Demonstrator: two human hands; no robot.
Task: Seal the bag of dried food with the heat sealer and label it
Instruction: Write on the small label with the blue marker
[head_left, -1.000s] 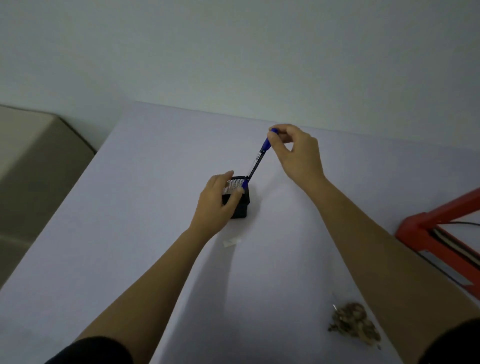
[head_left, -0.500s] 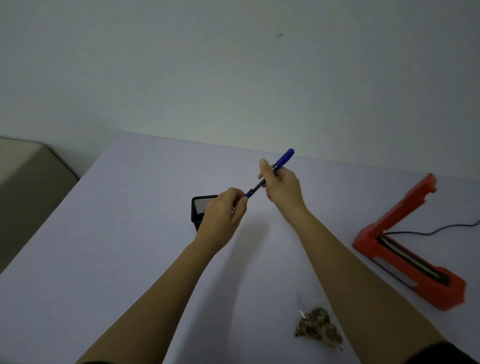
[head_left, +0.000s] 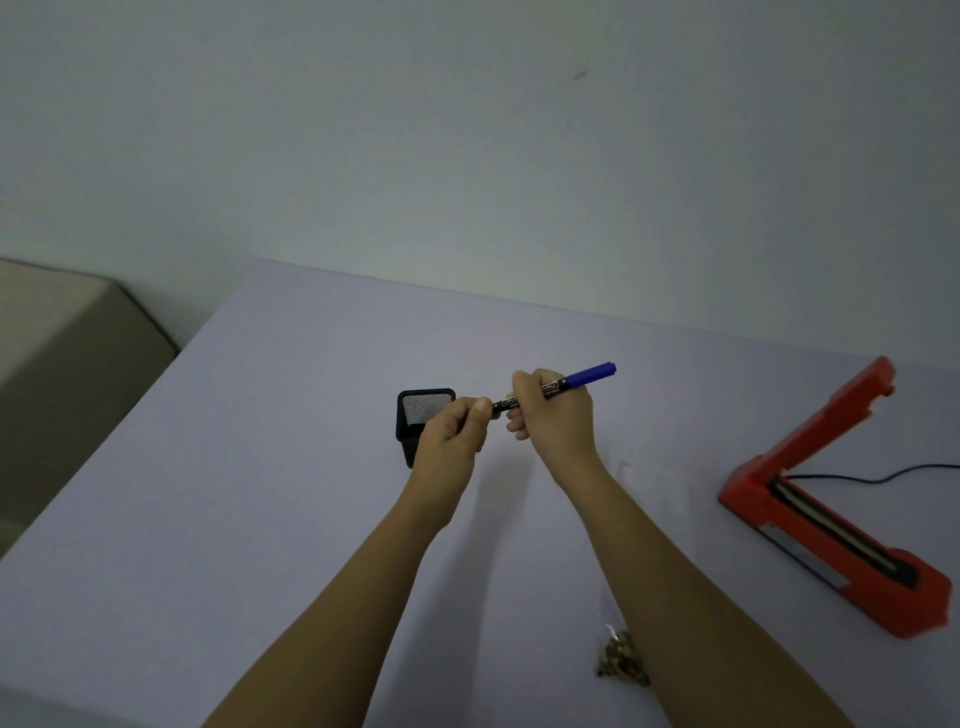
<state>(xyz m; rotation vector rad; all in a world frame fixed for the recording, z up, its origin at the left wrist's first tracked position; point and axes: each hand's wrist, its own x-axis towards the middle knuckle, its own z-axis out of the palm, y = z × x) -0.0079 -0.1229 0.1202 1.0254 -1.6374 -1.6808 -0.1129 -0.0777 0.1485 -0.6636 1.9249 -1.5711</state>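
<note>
A blue-capped black marker pen (head_left: 587, 376) is held level above the table by both hands. My right hand (head_left: 553, 415) wraps its barrel. My left hand (head_left: 457, 428) pinches the pen's near end, which is hidden under its fingertips. The clear bag of brown dried food (head_left: 621, 662) lies on the table near the front, partly behind my right forearm. The red heat sealer (head_left: 831, 525) stands at the right with its lid raised.
A black mesh pen holder (head_left: 423, 415) stands just behind my left hand. A black cord (head_left: 893, 474) runs right from the sealer. The lilac table (head_left: 260, 493) ends at a wall behind; a beige cushioned piece (head_left: 62, 353) sits off its left side.
The pen has come out of the mesh holder and tipped from steep to nearly level. My left hand left the holder and closed on the pen's near end. The view shifted right, showing the sealer.
</note>
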